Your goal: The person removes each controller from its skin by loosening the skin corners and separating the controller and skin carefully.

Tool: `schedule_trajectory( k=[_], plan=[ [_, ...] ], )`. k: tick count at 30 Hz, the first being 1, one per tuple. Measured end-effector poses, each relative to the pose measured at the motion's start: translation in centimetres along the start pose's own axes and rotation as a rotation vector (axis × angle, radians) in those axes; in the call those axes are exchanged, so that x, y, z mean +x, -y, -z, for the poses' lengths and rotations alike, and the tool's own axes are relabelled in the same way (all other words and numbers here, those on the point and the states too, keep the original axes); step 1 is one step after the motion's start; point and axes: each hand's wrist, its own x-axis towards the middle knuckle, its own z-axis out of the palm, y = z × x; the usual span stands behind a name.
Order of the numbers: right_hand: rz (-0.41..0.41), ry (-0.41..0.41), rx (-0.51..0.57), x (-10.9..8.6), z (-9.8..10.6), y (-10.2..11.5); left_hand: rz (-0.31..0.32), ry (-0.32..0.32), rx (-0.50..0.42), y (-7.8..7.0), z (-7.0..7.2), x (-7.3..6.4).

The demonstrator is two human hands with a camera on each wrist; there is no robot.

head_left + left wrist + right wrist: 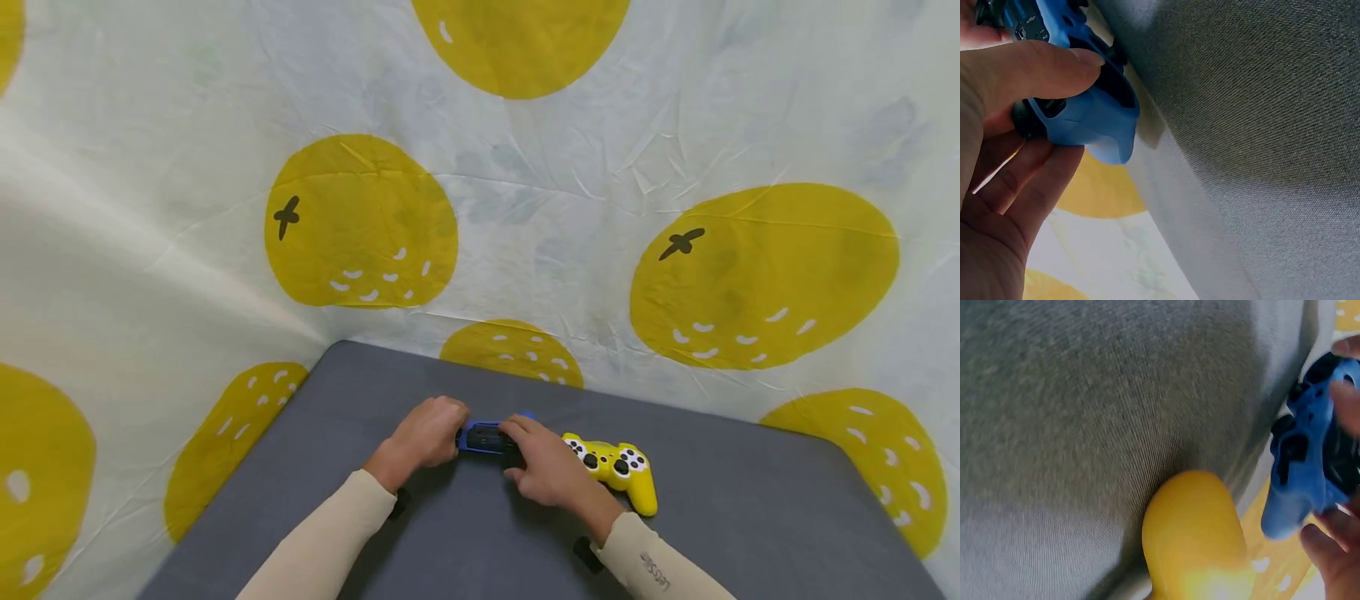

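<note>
Both hands hold a blue game controller (486,438) with black parts, near the middle of the grey table. My left hand (431,432) grips its left end. In the left wrist view the thumb (1063,69) lies across the controller's face, with the other fingers behind it. At the other end, my right hand (547,462) has its fingers around the controller, partly covering it. Seen from the right wrist, one blue grip (1285,512) points down past the fingertips. A yellow game controller (641,479) lies on the table just right of my right hand, its left part hidden by that hand.
The grey tabletop (720,517) reaches back to a hanging white cloth (540,250) printed with large yellow fruit. That cloth also runs along the table's left side. Dark wrist straps sit at both sleeve cuffs.
</note>
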Motion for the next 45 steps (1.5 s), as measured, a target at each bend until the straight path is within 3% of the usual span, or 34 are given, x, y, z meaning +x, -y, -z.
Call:
schedule_trajectory(
  k=[7, 12, 18, 25, 33, 36, 40, 45],
  plan=[
    [0.112, -0.116, -0.211, 0.2, -1.0, -0.2, -0.001, -0.031, -0.021, -0.3, -0.4, -0.5],
    [0.133, -0.125, -0.237, 0.2, -1.4, -0.4, -0.003, -0.051, -0.002, -0.4, -0.8, -0.9],
    [0.104, -0.100, -0.243, 0.2, -1.5, -0.2, 0.026, -0.026, -0.003, -0.7, -0.7, -1.2],
    [0.095, -0.081, -0.243, 0.3, -1.2, -0.2, 0.119, -0.047, -0.013, -1.9, -0.7, -1.0],
    [0.137, -0.090, -0.256, 0.4, -0.9, -0.4, 0.350, -0.115, 0.039, -4.4, -1.8, 0.0],
    [0.148, -0.090, -0.239, 0.4, -0.8, -0.2, 0.388, -0.120, 0.075, -5.1, -2.2, 0.1],
    [0.142, -0.087, -0.231, 0.4, -0.8, -0.1, 0.362, -0.115, 0.123, -5.1, -2.5, 0.3],
    [0.121, -0.076, -0.216, 0.4, -0.6, -0.2, 0.263, -0.084, 0.176, -4.5, -2.3, 0.3]
  ],
)
